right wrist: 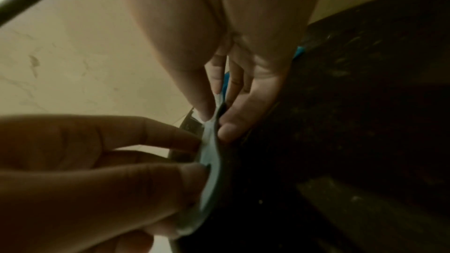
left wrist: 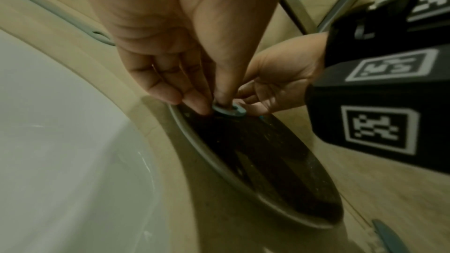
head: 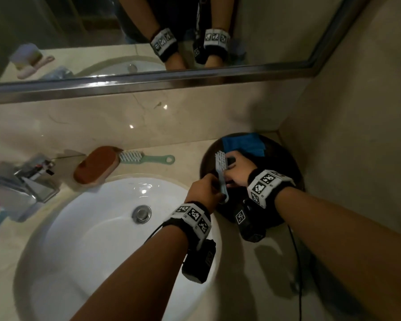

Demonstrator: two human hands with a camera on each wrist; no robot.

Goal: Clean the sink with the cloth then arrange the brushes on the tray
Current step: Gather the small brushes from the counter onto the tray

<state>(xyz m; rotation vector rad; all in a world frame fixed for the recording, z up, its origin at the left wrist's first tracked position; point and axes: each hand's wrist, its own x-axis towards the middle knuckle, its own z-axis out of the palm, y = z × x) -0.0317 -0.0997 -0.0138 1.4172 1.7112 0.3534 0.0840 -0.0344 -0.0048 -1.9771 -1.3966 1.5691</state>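
A light blue brush (head: 221,176) with white bristles hangs just above the dark round tray (head: 287,163), bristle end away from me. My left hand (head: 214,184) pinches the ringed end of its handle (left wrist: 228,111). My right hand (head: 230,173) pinches the handle nearer the bristles (right wrist: 211,141). A blue cloth (head: 244,144) lies on the tray's far side. On the counter behind the white sink (head: 97,228) lie a brown wooden brush (head: 97,167) and a green brush (head: 148,158). In the left wrist view my left hand (left wrist: 212,103) is at the tray's rim (left wrist: 219,166).
A chrome faucet (head: 28,179) stands left of the sink, whose drain (head: 141,213) is at its middle. The mirror's metal frame (head: 148,83) runs along the back wall. A side wall (head: 357,135) stands close behind the tray. A black cable (head: 298,262) trails over the counter.
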